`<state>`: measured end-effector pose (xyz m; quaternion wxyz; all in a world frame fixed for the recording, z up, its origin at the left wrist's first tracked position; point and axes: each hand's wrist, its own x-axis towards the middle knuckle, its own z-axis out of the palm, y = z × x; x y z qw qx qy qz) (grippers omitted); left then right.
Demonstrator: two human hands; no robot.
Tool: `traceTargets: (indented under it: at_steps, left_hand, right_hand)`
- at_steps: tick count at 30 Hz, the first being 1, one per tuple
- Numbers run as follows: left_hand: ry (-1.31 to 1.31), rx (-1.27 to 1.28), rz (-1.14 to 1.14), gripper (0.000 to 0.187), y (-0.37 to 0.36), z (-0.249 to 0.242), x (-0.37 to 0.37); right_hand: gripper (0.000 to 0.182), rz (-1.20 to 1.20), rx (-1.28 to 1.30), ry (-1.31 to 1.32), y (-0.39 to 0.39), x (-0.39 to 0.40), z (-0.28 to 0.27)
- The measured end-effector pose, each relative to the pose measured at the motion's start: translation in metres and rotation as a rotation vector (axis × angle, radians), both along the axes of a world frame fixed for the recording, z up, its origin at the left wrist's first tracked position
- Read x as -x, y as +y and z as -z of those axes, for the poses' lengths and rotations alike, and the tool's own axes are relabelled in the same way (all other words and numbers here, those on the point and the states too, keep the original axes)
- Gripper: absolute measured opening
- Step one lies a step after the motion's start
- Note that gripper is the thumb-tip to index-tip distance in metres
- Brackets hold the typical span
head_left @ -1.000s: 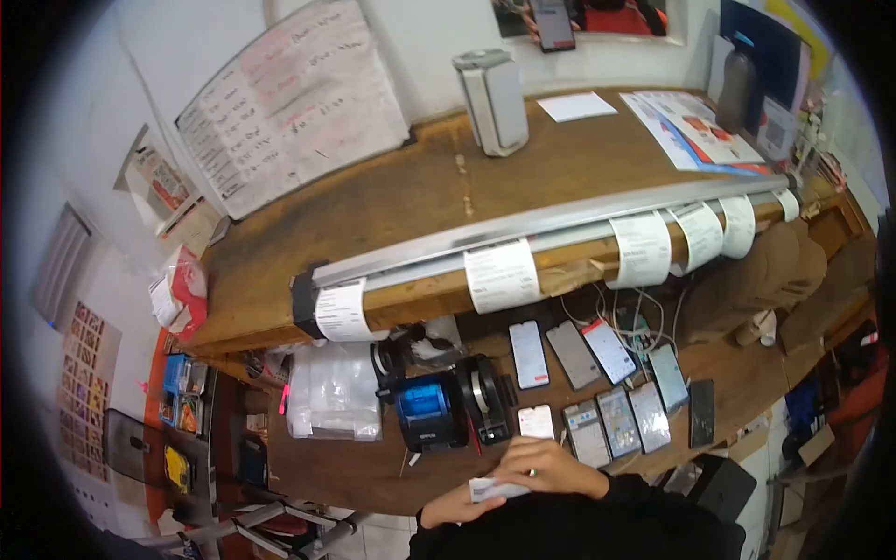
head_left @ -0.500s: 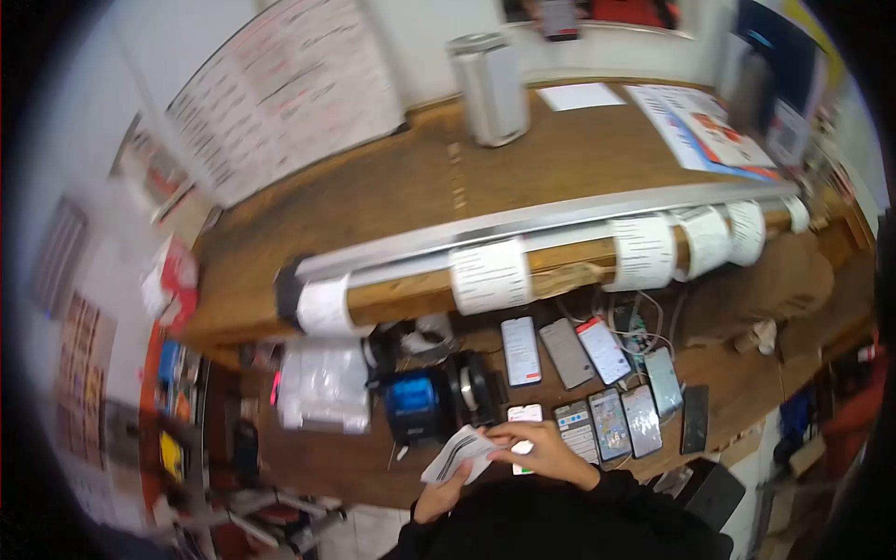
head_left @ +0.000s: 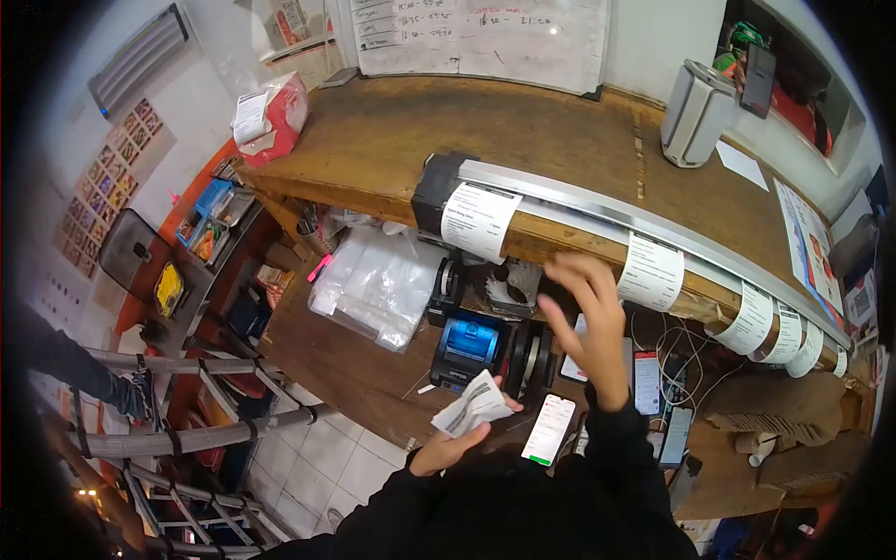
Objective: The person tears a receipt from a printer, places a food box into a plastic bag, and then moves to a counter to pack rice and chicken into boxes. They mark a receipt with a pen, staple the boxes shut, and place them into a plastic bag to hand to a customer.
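My left hand [head_left: 455, 448] is closed on a creased printed receipt [head_left: 474, 407], thumb on its lower edge. Lifted above the desk, my right hand [head_left: 590, 322] has its fingers spread and holds nothing. Near those fingers, printed receipts [head_left: 651, 271] hang from a metal rail [head_left: 597, 215] along the shelf edge; one more receipt [head_left: 478, 220] is at the rail's left end. Just beyond the held receipt stands a small black printer [head_left: 467, 350] with a blue cover. A lit phone [head_left: 549, 429] lies on the desk between my forearms.
Clear plastic bags [head_left: 378, 285] lie left of the printer, and dark rolls [head_left: 530, 359] stand right of it. Several phones [head_left: 646, 383] and tangled white cables [head_left: 686, 350] are at the right. A red-and-white bag [head_left: 271, 121] sits on the shelf. Another person's sleeve [head_left: 70, 369] shows near a metal ladder [head_left: 187, 443].
My view has turned left. My right hand has left the receipt and risen toward the rail with its fingers spread. The receipt stays in my left hand.
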<state>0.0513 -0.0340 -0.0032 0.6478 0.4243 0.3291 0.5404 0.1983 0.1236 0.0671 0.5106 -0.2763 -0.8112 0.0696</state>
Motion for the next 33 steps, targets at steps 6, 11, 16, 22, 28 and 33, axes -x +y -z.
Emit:
traceTargets:
  at_steps: [6, 11, 16, 22, 28, 33]
  left_hand:
    - [0.018, 0.052, -0.257, 0.058, -0.016, 0.022, 0.031]
    - [0.009, -0.021, -0.394, 0.057, -0.021, 0.021, 0.044]
    - [0.0, -0.025, -0.394, 0.061, -0.016, 0.027, 0.049]
    - [0.042, 0.013, -0.327, 0.06, 0.006, 0.016, 0.027]
    - [0.1, -0.007, -0.285, 0.058, 0.015, 0.008, 0.006]
    - [0.156, -0.037, -0.323, 0.058, 0.008, 0.008, 0.005]
  right_hand:
    - [0.049, 0.208, -0.049, -0.206, 0.037, 0.052, -0.008]
    - [0.056, 0.115, 0.12, 0.085, 0.02, 0.028, 0.001]
    - [0.065, 0.362, 0.291, 0.437, -0.024, -0.028, -0.002]
    - [0.054, 0.609, 0.403, 0.145, -0.02, -0.066, 0.018]
    - [0.046, 0.52, 0.422, 0.205, -0.013, -0.075, 0.023]
    - [0.038, 0.924, 0.139, 0.56, -0.026, -0.147, 0.022]
